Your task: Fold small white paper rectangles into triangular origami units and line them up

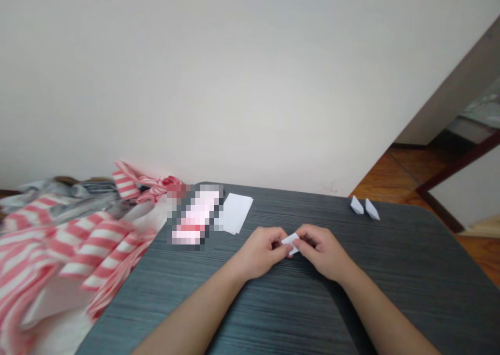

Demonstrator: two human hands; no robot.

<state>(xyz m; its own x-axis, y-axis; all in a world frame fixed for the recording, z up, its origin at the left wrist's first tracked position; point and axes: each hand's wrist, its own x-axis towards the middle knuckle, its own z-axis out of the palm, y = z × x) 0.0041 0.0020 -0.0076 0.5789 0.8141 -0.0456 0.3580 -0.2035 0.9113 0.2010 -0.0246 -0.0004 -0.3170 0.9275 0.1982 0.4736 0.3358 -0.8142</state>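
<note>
On table (410,277) | hands (261,252) (322,253) pinch paper (291,243) | folded paper pieces (364,208) | white sheet (237,213) | striped cloth (70,245)

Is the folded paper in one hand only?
No, the left hand and right hand both pinch the folded paper between their fingers.

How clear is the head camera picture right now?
Head view: soft, even light, no harsh glare; the folded white paper is small, partly hidden by the left hand and right hand; a pixelated block masks one item; the striped cloth smears at left.
</note>
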